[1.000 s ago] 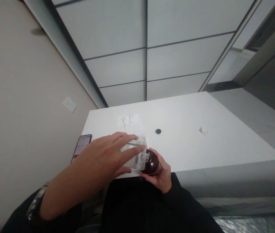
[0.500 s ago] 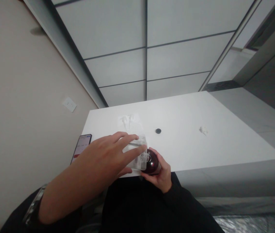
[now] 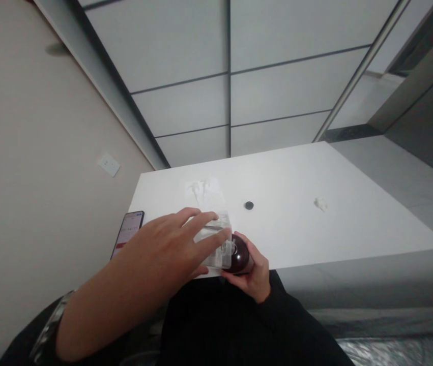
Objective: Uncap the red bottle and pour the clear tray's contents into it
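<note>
With my right hand (image 3: 256,274) I grip a dark reddish-brown bottle (image 3: 240,256) at the table's near edge. Its neck points left and meets the side of a clear plastic container (image 3: 222,259). My left hand (image 3: 180,241) is wrapped over that container, thumb on the near side and fingers across the top. Much of the container lies hidden under this hand. What is inside it I cannot make out. A small dark round cap (image 3: 249,205) lies on the white table beyond the bottle.
Behind the container, small whitish pieces (image 3: 201,189) rest on a white sheet (image 3: 214,189). A crumpled white wad (image 3: 320,204) sits on the right of the white table (image 3: 285,178). A lit phone (image 3: 129,229) lies at the left edge, beside the wall.
Both hands, the bottle and the container hold nearly the same position. The container's clear side looks slightly shifted, and the camera view has moved a little.
</note>
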Tool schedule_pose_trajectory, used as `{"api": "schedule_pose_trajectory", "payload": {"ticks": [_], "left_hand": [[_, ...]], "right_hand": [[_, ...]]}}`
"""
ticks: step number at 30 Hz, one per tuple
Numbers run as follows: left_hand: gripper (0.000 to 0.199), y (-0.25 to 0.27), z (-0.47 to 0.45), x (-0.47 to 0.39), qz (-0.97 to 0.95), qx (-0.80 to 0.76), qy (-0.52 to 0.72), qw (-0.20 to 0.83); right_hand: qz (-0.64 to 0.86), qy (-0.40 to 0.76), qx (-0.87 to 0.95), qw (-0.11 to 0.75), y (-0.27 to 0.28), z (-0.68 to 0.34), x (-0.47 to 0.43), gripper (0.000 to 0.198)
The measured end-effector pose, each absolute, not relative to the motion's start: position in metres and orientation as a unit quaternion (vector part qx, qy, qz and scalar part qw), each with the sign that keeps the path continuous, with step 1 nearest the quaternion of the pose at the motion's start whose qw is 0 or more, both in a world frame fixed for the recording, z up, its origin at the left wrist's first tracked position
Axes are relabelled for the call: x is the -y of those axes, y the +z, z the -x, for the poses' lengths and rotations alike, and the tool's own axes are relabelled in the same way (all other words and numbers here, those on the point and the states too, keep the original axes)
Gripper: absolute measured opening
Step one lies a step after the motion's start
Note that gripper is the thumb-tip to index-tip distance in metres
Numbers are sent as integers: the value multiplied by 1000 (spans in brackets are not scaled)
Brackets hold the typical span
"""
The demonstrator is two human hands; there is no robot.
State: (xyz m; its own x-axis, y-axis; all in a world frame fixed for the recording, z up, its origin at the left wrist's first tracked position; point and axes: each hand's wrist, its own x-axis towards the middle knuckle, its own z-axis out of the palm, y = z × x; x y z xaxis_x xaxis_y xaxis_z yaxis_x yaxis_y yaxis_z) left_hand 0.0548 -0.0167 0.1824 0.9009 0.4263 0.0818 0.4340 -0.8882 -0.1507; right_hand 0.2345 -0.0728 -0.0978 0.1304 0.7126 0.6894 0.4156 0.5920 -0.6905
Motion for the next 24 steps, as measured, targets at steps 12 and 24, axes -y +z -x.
{"api": "schedule_pose_trajectory", "payload": {"ticks": [12, 24], "left_hand": [[51, 181, -56, 19, 969, 230, -15, 89], [51, 183, -58, 19, 969, 234, -9, 83]], "right_hand": [[414, 114, 647, 630, -94, -234, 72, 103], [410, 115, 652, 627, -92, -233, 71, 103]]}}
